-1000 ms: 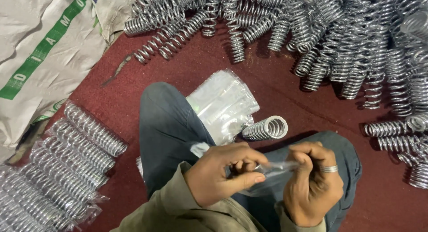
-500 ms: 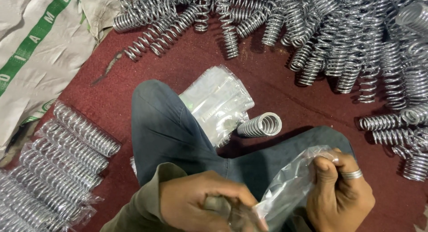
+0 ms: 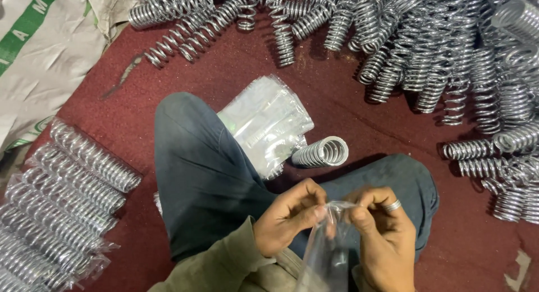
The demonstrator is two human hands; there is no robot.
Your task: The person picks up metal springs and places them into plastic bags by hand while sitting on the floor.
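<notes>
At the far left, a white woven sack (image 3: pixel 50 62) with a green stripe lies over the edge of the dark red floor (image 3: pixel 224 78). Just below it, a row of bagged springs (image 3: pixel 67 196), each coil sealed in clear film, lies side by side and runs off the lower left corner. Next comes the person's bent knee (image 3: pixel 196 168) in dark blue trousers, rising from the floor. A stack of empty clear bags (image 3: pixel 266 123) rests against the far side of that knee, and 1 loose spring (image 3: pixel 321 153) lies on its side touching the stack's right edge.

Low in the middle, the left hand (image 3: pixel 289 216) pinches the top edge of a clear plastic bag (image 3: pixel 325 252) between thumb and fingertips. The bag hangs down between both hands, over the person's lap, and its lower end leaves the frame. Whether anything sits inside it cannot be told. The right hand (image 3: pixel 382 236), with a ring (image 3: pixel 393 205) on 1 finger, grips the opposite side of the same bag mouth, fingers curled tight. The 2 hands are close together, nearly touching across the film.

Along the top and down the right side, a large heap of bare springs (image 3: pixel 449 62) lies piled on the floor, well apart from the hands.
</notes>
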